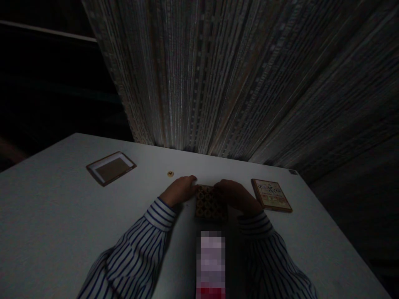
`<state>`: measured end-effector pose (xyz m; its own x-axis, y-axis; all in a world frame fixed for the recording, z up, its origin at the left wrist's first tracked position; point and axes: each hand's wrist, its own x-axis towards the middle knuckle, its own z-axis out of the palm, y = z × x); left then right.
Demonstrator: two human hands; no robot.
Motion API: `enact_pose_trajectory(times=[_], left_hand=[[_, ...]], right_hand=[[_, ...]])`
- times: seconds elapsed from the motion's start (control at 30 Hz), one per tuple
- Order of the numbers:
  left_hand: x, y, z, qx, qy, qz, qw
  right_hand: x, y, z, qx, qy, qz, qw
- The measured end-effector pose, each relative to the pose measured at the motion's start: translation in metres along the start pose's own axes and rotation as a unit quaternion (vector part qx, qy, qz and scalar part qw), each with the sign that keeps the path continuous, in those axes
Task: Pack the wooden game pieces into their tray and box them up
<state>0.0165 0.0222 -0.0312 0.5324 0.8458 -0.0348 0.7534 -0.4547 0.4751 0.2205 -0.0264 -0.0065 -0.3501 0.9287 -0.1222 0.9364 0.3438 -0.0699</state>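
A small box [211,218] stands on the white table in front of me, packed with rows of round wooden xiangqi pieces [208,204]. My left hand [181,190] is closed at the box's far left corner, its fingertips against the edge. Over the far right part of the box, my right hand [232,194] is closed with its fingers bent down at the top row. Whatever those fingers pinch is hidden in the dark. One loose xiangqi piece [170,174] lies face up on the table beyond my left hand.
An open brown-rimmed tray or lid [104,183] lies at the left of the white table [56,207]. To the right is a flat printed box or lid [272,195]. A striped string curtain [199,74] hangs along the far edge. A blurred-out patch covers the near middle.
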Motion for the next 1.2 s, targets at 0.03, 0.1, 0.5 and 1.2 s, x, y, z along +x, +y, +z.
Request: enact_pose_trajectory(times=[0.03, 0.1, 0.5, 1.2], left_hand=[[0.0, 0.0, 0.0, 0.001, 0.0, -0.001, 1.0], [-0.001, 0.001, -0.001, 0.003, -0.003, -0.004, 1.0], [-0.002, 0.004, -0.004, 0.002, -0.019, 0.0, 1.0], [-0.001, -0.001, -0.001, -0.012, -0.006, 0.008, 1.0]], right_hand=[[0.0, 0.0, 0.0, 0.0, -0.003, 0.001, 1.0], [0.001, -0.001, -0.001, -0.002, -0.009, 0.002, 1.0], [0.0, -0.01, -0.007, -0.03, -0.023, 0.012, 0.999], [0.0, -0.002, -0.002, -0.014, -0.001, 0.005, 1.0]])
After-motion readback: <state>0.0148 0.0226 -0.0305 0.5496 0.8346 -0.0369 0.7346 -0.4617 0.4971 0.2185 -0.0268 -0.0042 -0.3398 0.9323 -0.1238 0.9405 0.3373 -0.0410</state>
